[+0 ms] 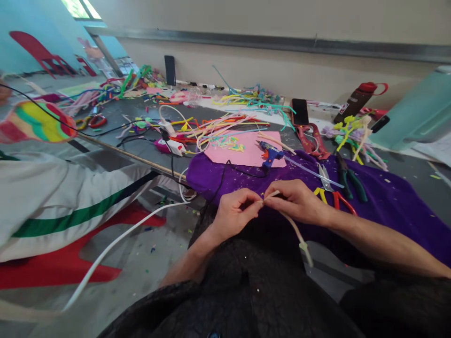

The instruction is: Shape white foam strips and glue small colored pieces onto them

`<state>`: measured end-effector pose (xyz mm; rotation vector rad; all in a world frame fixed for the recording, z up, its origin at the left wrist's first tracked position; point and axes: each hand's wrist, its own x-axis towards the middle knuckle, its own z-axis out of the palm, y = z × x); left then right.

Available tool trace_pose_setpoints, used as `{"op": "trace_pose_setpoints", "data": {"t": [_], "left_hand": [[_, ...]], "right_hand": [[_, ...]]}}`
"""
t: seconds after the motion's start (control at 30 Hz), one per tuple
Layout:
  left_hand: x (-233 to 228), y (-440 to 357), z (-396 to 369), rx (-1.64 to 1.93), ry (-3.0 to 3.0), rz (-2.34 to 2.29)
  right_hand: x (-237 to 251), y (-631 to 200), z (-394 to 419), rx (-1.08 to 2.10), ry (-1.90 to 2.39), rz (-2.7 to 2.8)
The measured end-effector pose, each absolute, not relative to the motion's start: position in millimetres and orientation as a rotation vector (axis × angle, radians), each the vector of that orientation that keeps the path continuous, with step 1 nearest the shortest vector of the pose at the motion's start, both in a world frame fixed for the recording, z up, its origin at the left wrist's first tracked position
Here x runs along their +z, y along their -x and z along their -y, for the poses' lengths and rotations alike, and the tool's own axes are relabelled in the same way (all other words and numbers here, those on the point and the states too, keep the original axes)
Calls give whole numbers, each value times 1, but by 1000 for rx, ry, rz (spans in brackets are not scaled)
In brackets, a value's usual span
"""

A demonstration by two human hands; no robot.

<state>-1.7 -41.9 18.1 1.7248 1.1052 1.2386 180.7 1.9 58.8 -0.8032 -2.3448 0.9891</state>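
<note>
My left hand and my right hand meet over my lap at the table's front edge. Both pinch a thin cream-white pipe cleaner; its upper end sits between the fingertips and its tail hangs down past my right wrist. A purple cloth covers the table just beyond my hands. On it lie a blue glue gun, scissors with yellow and red handles and green-handled pliers.
A pink sheet lies behind the glue gun among several coloured pipe cleaners. A black phone, a dark bottle and a power strip sit farther back. A person in white clothing sits at my left.
</note>
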Motion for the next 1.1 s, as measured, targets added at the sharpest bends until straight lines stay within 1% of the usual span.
{"op": "trace_pose_setpoints", "data": {"t": [0.1, 0.17, 0.23, 0.33, 0.43, 0.5, 0.57, 0.67, 0.7, 0.77, 0.83, 0.9, 1.1], "left_hand": [[19, 6, 42, 1388, -2164, -1087], [16, 6, 42, 1414, -2212, -1089], [14, 4, 41, 1356, -2087, -1157], [15, 1, 42, 1185, -1766, -1217], [19, 0, 44, 1098, -1543, -1243], [22, 1, 45, 1077, -1433, -1235], [23, 2, 45, 1068, -1297, -1172], [20, 5, 43, 1064, -1088, -1039], [18, 5, 42, 1056, -1038, -1000], [13, 6, 42, 1026, -973, -941], [9, 5, 42, 994, -940, -906], [6, 5, 42, 979, -920, -889], [3, 3, 43, 1023, -948, -868]], "right_hand": [[55, -177, -2, 1559, 932, 2035], [51, -176, -5, 1768, 960, 1875], [46, -174, -8, 1807, 975, 1813], [42, -173, -9, 1754, 997, 1806], [44, -174, -8, 1704, 997, 1878], [48, -177, -9, 1539, 984, 2025], [52, -182, -12, 1148, 919, 2220], [53, -187, -17, 437, 634, 2455], [52, -188, -18, 263, 519, 2516], [48, -187, -18, 28, 355, 2596], [44, -185, -16, -97, 299, 2623], [42, -184, -13, -148, 297, 2644], [41, -183, -8, -103, 364, 2725]]}}
